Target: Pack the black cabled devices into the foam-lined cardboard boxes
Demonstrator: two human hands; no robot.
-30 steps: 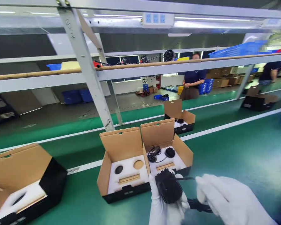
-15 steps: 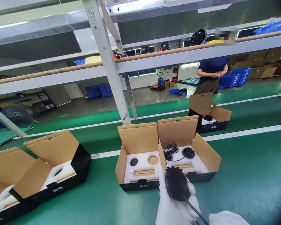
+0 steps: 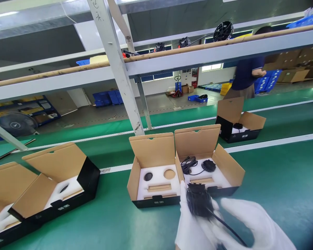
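My left hand [image 3: 195, 225], in a white glove, grips a black round device [image 3: 199, 200] with a notched edge. A black cable [image 3: 231, 229] runs from the device down to the right. My right hand [image 3: 261, 222], also gloved in white, is curved beside the cable with its fingers apart. Beyond my hands stands an open box [image 3: 155, 201] whose white foam insert [image 3: 159, 177] has two round recesses, one dark and one cardboard-coloured. Touching it on the right, another open box [image 3: 225, 192] contains a similar black round device [image 3: 208, 166] and a coiled cable [image 3: 189, 165].
Two more open boxes [image 3: 90, 180] [image 3: 5, 229] with foam inserts stand on the left of the green surface [image 3: 114, 215]. Farther right is another open box [image 3: 229, 130]. A metal post [image 3: 120, 76] and shelf beam rise ahead. A person [image 3: 246, 76] stands beyond.
My right hand has come up from the bottom edge toward the device and its cable. The device in my left hand has tilted slightly. The person in the background has turned and shifted right.
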